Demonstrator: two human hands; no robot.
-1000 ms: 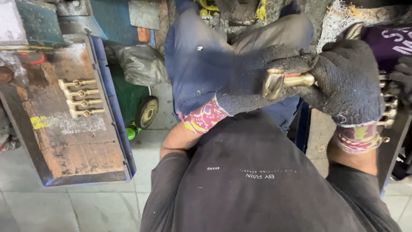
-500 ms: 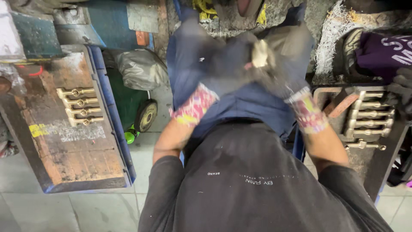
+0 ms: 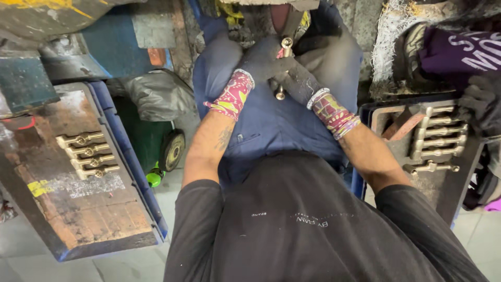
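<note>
Two gloved hands were closed together on a single brass fitting (image 3: 282, 68), held upright over the lap and close against a grimy machine part at the top of the view. The left hand (image 3: 261, 62) gripped it from one side, the right hand (image 3: 297, 78) from the other, with the fitting's ends showing above and below the dark gloves. A second earlier the same piece lay flat across the gloves, nearer the camera and to the right; it had since been turned on end and carried forward to the machine, which, in my judgement, indicated the piece was being presented for working. On the left, four brass fittings (image 3: 87, 155) lay in a row on a worn wooden tray (image 3: 94, 219). On the right, a further row of fittings (image 3: 436, 137) rested in a dark tray (image 3: 459, 183), well apart from the hands.
</note>
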